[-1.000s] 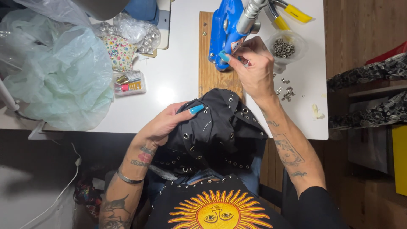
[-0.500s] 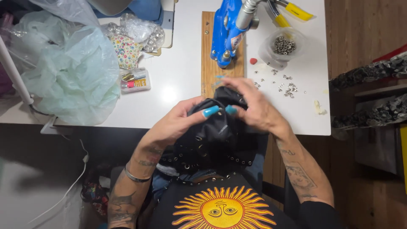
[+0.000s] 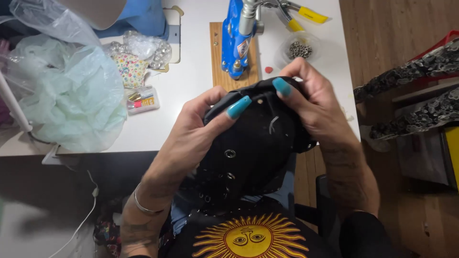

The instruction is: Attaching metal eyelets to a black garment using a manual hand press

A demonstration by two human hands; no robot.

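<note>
The left hand point(image 3: 191, 138) is pinching the black cloth point(image 3: 253, 143) on its left side, and the right hand point(image 3: 320, 110) is pinching its top right. The cloth is hanging between them, just over the white table's point(image 3: 191, 81) near edge, running long toward the person's lap.

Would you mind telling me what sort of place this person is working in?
Most likely a small home craft or garment workshop. A blue hand press stands on a wooden board on the white table, beside a clear cup of metal eyelets. Both hands, left hand and right hand, hold a black eyeleted garment.
</note>
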